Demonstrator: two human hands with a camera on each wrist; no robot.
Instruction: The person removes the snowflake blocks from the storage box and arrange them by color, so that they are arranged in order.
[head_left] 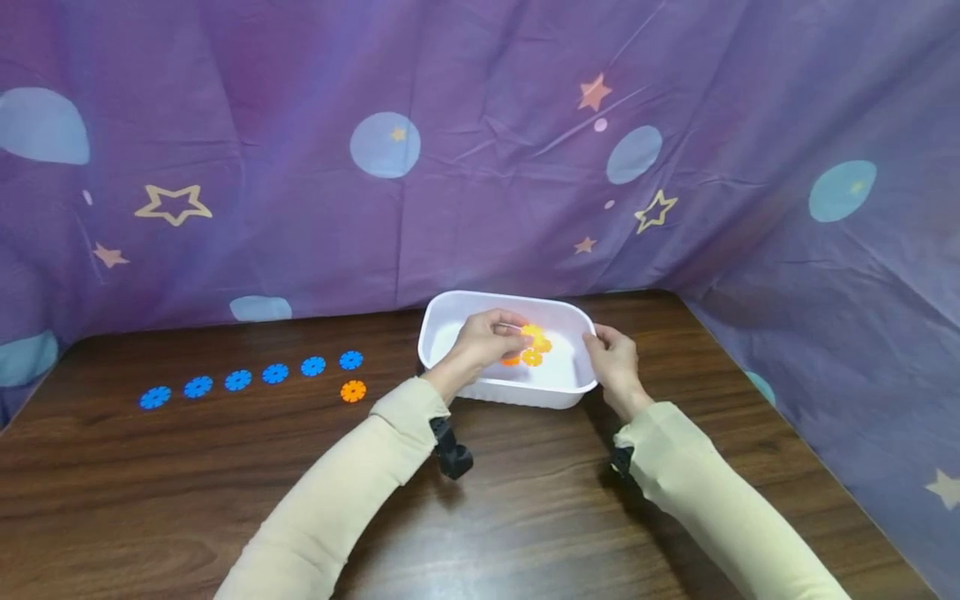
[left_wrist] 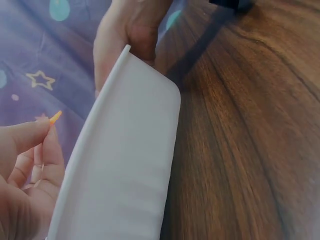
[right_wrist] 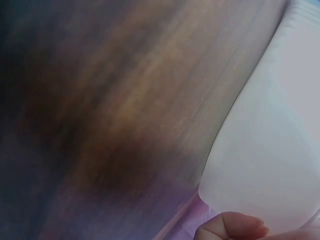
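My left hand [head_left: 482,343] is over a white plastic tub [head_left: 442,333]. Its thumb and a finger pinch a thin yellow notched disc [left_wrist: 55,118], seen edge-on above the rim in the left wrist view. Several yellow and orange discs [head_left: 532,358] lie inside the tub, partly hidden behind that hand. At the tub's right end, my right hand [head_left: 617,364] grips the rim. The right wrist view shows its thumb [right_wrist: 232,226] against the white wall.
Left of the tub, several blue notched discs [head_left: 237,380] form a slanting row on the dark wooden table [head_left: 525,483]. One orange disc [head_left: 353,391] sits just in front of the row's right end. A purple patterned cloth [head_left: 480,217] hangs behind the table.
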